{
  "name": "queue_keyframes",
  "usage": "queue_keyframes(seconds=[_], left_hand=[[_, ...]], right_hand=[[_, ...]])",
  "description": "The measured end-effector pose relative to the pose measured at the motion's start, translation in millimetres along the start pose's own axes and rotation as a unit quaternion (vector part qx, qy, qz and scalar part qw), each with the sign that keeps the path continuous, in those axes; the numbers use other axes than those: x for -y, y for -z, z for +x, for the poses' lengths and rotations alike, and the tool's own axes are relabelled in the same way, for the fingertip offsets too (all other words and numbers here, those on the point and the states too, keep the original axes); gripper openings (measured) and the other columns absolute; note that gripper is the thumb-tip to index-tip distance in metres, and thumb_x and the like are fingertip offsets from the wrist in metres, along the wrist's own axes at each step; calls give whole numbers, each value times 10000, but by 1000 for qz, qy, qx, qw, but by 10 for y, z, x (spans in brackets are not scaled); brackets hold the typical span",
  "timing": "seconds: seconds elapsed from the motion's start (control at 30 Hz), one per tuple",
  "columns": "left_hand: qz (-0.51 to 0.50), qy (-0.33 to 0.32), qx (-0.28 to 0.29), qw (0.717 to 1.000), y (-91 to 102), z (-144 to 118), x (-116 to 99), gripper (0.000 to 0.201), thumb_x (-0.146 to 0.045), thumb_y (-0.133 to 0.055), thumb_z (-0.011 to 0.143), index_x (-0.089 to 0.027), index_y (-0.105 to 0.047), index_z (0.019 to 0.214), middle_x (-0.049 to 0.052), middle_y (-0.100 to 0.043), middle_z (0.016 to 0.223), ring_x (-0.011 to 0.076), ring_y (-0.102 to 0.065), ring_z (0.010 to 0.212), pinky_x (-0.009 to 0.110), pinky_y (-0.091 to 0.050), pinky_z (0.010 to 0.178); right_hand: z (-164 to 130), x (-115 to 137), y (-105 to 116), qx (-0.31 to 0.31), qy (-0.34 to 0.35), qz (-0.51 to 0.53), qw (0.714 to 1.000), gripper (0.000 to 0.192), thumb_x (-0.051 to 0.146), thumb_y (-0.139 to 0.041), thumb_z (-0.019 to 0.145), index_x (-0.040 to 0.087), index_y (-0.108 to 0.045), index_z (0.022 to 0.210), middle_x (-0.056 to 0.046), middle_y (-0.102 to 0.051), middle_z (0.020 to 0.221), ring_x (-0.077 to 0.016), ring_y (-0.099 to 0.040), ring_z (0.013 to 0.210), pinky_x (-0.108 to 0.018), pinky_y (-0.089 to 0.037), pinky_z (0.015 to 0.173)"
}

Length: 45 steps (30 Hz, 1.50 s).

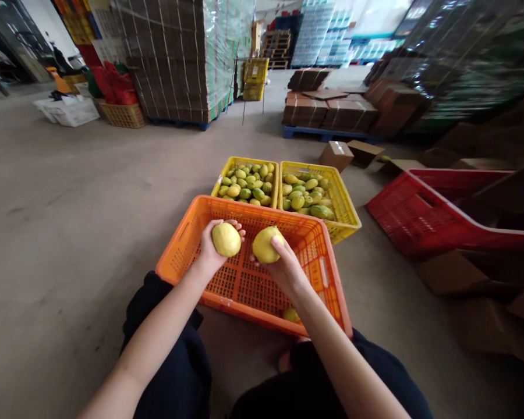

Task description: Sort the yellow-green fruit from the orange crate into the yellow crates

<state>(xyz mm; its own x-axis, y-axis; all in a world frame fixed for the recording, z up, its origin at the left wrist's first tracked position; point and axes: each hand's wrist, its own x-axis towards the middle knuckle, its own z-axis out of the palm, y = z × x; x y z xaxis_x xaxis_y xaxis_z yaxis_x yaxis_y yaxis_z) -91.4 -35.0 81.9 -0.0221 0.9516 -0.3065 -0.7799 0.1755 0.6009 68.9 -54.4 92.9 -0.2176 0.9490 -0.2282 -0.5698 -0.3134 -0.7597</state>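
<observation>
My left hand (210, 247) cradles a smooth, roundish yellow fruit (226, 240), its fingertips showing on the far side. In my right hand (286, 265) is another yellow fruit (266, 245), a bit larger, with the thumb laid over its right side and most fingers hidden beneath. I cannot make out the exact kind of fruit. Both hands are above an orange plastic crate (227, 305) with a slatted floor. One more yellow fruit (291, 315) lies in the crate's near right corner, partly covered by my right forearm.
Behind the orange crate stand two yellow crates, the left (276, 166) with several green-yellow fruits, the right (348, 201) with longer ones. A red crate (397, 215) and cardboard boxes (336, 155) are to the right. Wrapped pallet stacks (170, 58) rise farther back.
</observation>
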Motion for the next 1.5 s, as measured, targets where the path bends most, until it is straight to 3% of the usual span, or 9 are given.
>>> queue_keyframes(seconds=[0.27, 0.4, 0.63, 0.87, 1.13, 1.23, 1.33, 1.43, 1.5], left_hand=[[-78, 13, 40, 996, -9, -55, -7, 330, -339, -477, 799, -182, -683, 1004, 77, -700, 1155, 267, -562, 1239, 416, -478, 994], [-84, 26, 96, 991, -45, -58, -8, 505, -328, -424, 820, -148, -598, 1258, 113, -618, 1320, 310, -475, 1326, 483, -436, 1027], [-41, 80, 151, 984, -95, -84, 78, 573, -269, -437, 778, -73, -567, 1300, 157, -631, 1297, 313, -512, 1292, 431, -428, 1023], [-46, 139, 166, 975, -152, -140, 158, 640, -275, -480, 726, -45, -561, 1317, 152, -691, 1188, 296, -594, 1196, 344, -453, 974], [-110, 130, 77, 982, -139, -120, 188, 476, -272, -465, 749, -106, -669, 1146, 102, -736, 960, 266, -678, 999, 331, -506, 862], [-108, 107, 12, 988, -84, -85, 212, 329, -281, -486, 780, -124, -700, 975, 65, -709, 774, 242, -689, 867, 308, -512, 788], [-92, 61, -16, 994, -30, -80, 230, 228, -313, -552, 798, -134, -687, 836, 31, -661, 676, 206, -657, 737, 273, -490, 703], [-90, 55, 15, 994, -4, -101, 226, 178, -284, -585, 776, -127, -659, 736, 42, -656, 695, 202, -649, 742, 264, -483, 710], [-85, 79, 45, 992, 0, -112, 210, 164, -276, -584, 759, -131, -644, 711, 48, -649, 685, 221, -661, 783, 285, -495, 765]], right_hand=[[86, 2, 16, 26, -62, 97, 993, 374, 506, -718, 681, 150, -684, 792, -73, -718, 727, -223, -692, 666, -276, -527, 466], [167, -24, 32, -23, -47, 61, 997, 472, 611, -583, 771, 150, -682, 746, -84, -717, 695, -226, -688, 642, -292, -522, 469], [210, -91, -7, -120, 107, -64, 985, 544, 712, -545, 726, 182, -661, 702, -31, -692, 651, -211, -670, 693, -302, -520, 619], [201, -171, -71, -193, 233, -220, 927, 547, 656, -373, 850, 190, -626, 718, -38, -676, 776, -201, -610, 756, -349, -459, 787], [229, -297, -23, -97, 276, -398, 869, 498, 607, -374, 908, 199, -531, 1146, -135, -577, 1195, -272, -550, 1126, -505, -406, 1021], [187, -372, -23, 5, 339, -512, 789, 592, 600, -451, 887, 192, -478, 1315, -179, -441, 1423, -339, -373, 1366, -595, -312, 1101], [124, -430, -32, 48, 448, -613, 649, 706, 596, -627, 781, 170, -490, 1327, -202, -430, 1450, -425, -243, 1429, -688, -231, 1107], [54, -471, -49, 43, 532, -632, 562, 680, 496, -698, 764, 161, -503, 1322, -190, -607, 1235, -418, -442, 1301, -661, -330, 1065], [4, -473, -71, 39, 554, -618, 557, 633, 427, -710, 774, 175, -521, 1322, -164, -655, 1104, -372, -578, 1129, -580, -458, 969]])
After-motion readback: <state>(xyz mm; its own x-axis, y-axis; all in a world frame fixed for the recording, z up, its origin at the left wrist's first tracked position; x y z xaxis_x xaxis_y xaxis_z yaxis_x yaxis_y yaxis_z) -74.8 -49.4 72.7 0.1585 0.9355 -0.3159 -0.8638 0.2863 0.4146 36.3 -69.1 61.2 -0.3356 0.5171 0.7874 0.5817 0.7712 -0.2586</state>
